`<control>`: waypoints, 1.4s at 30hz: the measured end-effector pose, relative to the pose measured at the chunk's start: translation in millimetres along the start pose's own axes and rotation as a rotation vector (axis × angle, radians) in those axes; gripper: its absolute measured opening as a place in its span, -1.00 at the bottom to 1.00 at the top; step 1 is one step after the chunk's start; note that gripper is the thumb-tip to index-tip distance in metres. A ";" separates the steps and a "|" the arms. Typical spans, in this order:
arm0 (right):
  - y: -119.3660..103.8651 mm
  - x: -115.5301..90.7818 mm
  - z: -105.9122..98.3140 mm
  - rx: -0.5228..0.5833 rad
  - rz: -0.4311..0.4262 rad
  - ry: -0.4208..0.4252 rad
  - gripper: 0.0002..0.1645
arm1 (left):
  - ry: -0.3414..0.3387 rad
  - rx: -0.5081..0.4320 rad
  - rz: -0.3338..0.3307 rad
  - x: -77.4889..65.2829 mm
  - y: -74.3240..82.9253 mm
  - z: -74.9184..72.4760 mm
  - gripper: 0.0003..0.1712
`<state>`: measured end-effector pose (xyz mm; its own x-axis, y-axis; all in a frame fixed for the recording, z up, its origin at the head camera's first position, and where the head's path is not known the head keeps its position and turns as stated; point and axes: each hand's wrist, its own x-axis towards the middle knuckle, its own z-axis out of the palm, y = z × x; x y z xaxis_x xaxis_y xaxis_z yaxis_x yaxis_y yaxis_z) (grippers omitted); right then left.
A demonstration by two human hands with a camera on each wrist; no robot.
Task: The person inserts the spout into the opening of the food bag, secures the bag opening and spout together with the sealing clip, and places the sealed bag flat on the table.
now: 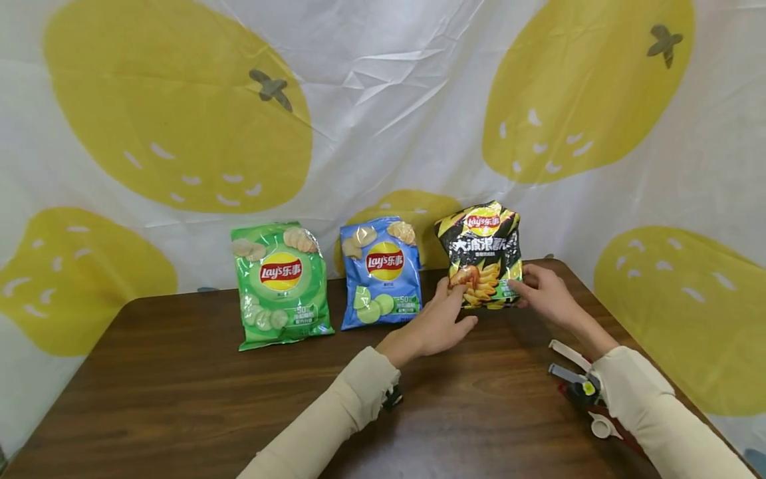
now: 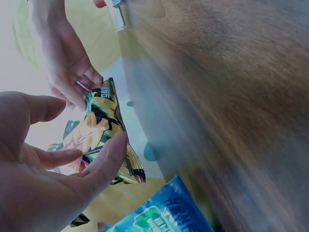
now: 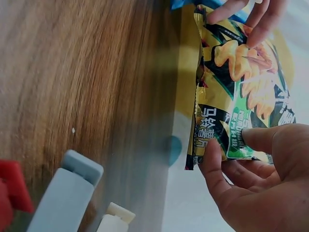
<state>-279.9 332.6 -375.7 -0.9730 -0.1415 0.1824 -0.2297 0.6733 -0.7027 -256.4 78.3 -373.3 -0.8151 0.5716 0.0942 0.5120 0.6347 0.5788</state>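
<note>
A black and yellow Lay's chip bag (image 1: 485,256) stands against the cloth at the back right of the table. My right hand (image 1: 547,293) pinches its lower right edge; in the right wrist view the thumb (image 3: 260,139) presses the front, with fingers behind. My left hand (image 1: 435,326) touches the bag's lower left front with extended fingers (image 2: 112,153), its thumb held apart. Left of it a blue Lay's bag (image 1: 383,276) leans on the cloth. Farther left stands a green Lay's bag (image 1: 281,286).
Clips with grey and white handles (image 1: 571,372) lie by my right forearm, partly covered by the sleeve. A white cloth with yellow fruit prints (image 1: 395,126) hangs behind the brown wooden table (image 1: 179,406). A small dark item (image 1: 392,398) shows beside my left sleeve.
</note>
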 end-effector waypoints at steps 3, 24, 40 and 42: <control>-6.1 -7.7 0.6 -0.024 -0.024 0.036 -0.55 | -0.006 0.011 0.018 -7.7 -1.6 -3.5 -0.24; -70.5 -46.5 20.7 0.018 -0.145 0.066 -0.65 | 0.094 0.020 0.180 -91.3 -8.8 -32.8 -0.31; -100.8 -80.7 81.3 0.219 -0.250 -0.174 -0.83 | 0.083 0.081 0.065 -188.0 -32.8 -38.4 -0.33; -103.7 -83.3 87.0 0.249 -0.262 -0.202 -0.83 | 0.055 0.070 0.024 -196.6 -34.3 -40.2 -0.33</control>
<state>-177.1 211.4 -377.8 -0.8604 -0.4407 0.2561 -0.4446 0.4033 -0.7998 -124.6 -76.8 -379.2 -0.8151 0.5587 0.1532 0.5478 0.6572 0.5178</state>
